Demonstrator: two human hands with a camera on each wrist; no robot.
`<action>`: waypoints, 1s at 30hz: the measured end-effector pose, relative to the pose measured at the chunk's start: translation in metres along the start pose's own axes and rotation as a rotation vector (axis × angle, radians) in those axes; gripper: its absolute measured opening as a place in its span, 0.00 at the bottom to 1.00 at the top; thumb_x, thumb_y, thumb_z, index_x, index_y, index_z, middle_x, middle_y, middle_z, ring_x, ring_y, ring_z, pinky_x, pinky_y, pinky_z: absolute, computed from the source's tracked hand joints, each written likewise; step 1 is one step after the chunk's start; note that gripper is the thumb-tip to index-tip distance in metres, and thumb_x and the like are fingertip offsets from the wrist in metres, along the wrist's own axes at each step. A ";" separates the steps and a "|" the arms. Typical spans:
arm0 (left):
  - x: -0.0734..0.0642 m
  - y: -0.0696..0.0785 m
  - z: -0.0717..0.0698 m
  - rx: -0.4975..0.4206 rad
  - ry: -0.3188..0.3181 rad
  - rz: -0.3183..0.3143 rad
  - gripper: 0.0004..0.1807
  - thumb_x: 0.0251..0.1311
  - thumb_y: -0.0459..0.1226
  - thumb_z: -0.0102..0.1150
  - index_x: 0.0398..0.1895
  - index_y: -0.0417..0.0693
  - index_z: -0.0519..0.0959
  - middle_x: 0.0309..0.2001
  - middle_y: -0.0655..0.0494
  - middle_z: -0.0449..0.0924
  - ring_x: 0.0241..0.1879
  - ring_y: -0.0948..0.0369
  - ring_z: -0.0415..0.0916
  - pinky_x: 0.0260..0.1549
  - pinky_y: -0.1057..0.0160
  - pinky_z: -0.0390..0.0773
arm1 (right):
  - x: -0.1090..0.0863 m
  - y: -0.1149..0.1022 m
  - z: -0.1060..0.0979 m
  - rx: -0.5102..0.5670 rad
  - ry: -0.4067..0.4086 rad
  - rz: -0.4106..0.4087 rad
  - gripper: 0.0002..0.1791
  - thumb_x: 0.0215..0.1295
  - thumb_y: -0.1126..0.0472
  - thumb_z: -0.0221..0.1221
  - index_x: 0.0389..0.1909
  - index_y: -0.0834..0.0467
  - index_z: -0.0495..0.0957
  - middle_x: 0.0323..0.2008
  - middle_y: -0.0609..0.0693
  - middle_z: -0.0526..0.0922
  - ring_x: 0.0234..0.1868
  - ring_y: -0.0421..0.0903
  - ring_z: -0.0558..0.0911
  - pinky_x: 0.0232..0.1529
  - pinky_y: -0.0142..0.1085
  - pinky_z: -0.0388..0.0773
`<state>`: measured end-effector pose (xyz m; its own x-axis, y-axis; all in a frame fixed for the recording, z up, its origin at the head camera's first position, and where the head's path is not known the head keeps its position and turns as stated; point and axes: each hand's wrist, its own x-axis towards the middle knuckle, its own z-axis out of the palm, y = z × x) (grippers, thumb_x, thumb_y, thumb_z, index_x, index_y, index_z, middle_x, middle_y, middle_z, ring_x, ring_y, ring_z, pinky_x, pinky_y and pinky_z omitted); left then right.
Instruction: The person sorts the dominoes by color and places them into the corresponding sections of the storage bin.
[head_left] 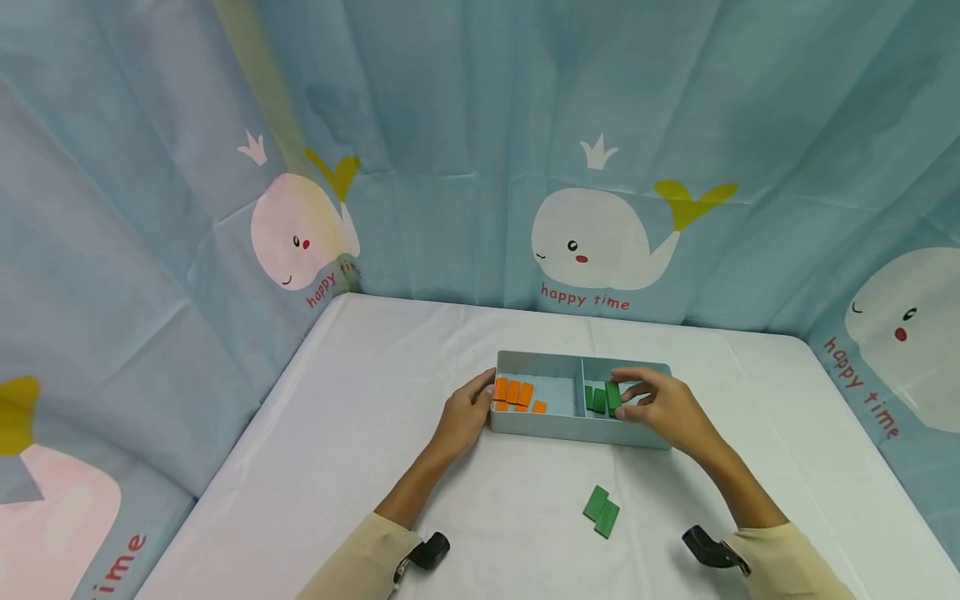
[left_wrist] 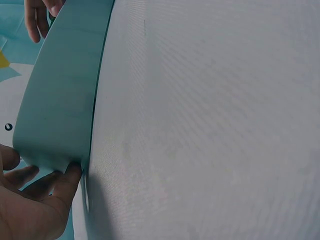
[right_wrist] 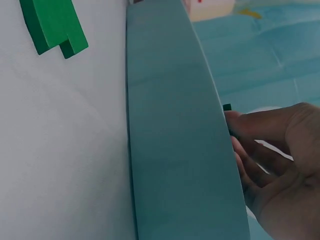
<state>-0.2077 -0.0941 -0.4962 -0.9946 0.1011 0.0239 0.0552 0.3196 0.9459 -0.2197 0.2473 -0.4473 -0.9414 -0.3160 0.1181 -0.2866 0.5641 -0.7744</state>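
Note:
A shallow blue-grey box (head_left: 540,423) with a divider lies on the white table. Several orange blocks (head_left: 513,392) are in its left compartment. Upright green blocks (head_left: 595,398) stand in the right one. My right hand (head_left: 667,408) pinches another green block (head_left: 613,397) between thumb and fingers, over the right compartment beside those. In the right wrist view only a dark green end shows past the box wall. My left hand (head_left: 461,418) rests its fingertips against the box's left end, as the left wrist view (left_wrist: 40,205) also shows.
Two flat green blocks (head_left: 602,511), touching each other, lie on the table (head_left: 360,417) in front of the box. Behind and to the sides hangs a blue curtain (head_left: 442,242) printed with whales. Each sleeve carries a black wrist camera (head_left: 431,551).

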 end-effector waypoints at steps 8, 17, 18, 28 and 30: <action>0.000 -0.001 0.000 -0.002 0.004 0.008 0.28 0.85 0.43 0.43 0.81 0.43 0.65 0.79 0.49 0.67 0.81 0.49 0.60 0.80 0.44 0.60 | 0.014 0.003 0.002 0.050 -0.080 0.038 0.35 0.62 0.69 0.73 0.71 0.61 0.76 0.59 0.59 0.85 0.49 0.51 0.87 0.43 0.34 0.87; 0.000 -0.002 0.001 -0.004 0.009 0.004 0.28 0.85 0.43 0.44 0.81 0.44 0.65 0.79 0.49 0.67 0.81 0.49 0.59 0.80 0.44 0.59 | 0.027 0.006 0.005 0.082 -0.185 0.035 0.36 0.62 0.71 0.73 0.71 0.67 0.73 0.58 0.65 0.84 0.50 0.54 0.87 0.43 0.35 0.88; 0.000 -0.002 0.001 -0.007 0.008 0.002 0.28 0.85 0.43 0.44 0.81 0.44 0.65 0.79 0.49 0.67 0.81 0.49 0.59 0.81 0.44 0.59 | 0.028 0.006 0.006 0.078 -0.195 0.031 0.36 0.62 0.72 0.73 0.71 0.68 0.73 0.58 0.65 0.84 0.49 0.54 0.87 0.43 0.34 0.88; 0.000 -0.001 0.001 -0.024 0.005 -0.004 0.28 0.85 0.44 0.44 0.81 0.45 0.65 0.79 0.50 0.67 0.81 0.50 0.59 0.81 0.45 0.59 | 0.036 0.013 0.007 0.064 -0.282 0.015 0.32 0.62 0.75 0.70 0.68 0.69 0.75 0.55 0.65 0.85 0.45 0.51 0.87 0.41 0.34 0.87; -0.001 0.000 0.001 -0.025 0.003 -0.008 0.28 0.85 0.44 0.44 0.82 0.45 0.65 0.79 0.50 0.66 0.81 0.50 0.59 0.81 0.45 0.59 | 0.038 0.015 0.008 0.079 -0.302 0.011 0.32 0.62 0.76 0.69 0.68 0.70 0.75 0.54 0.66 0.85 0.45 0.52 0.87 0.41 0.35 0.88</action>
<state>-0.2069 -0.0929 -0.4969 -0.9952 0.0961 0.0174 0.0453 0.2963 0.9540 -0.2578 0.2374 -0.4593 -0.8454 -0.5293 -0.0717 -0.2506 0.5117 -0.8218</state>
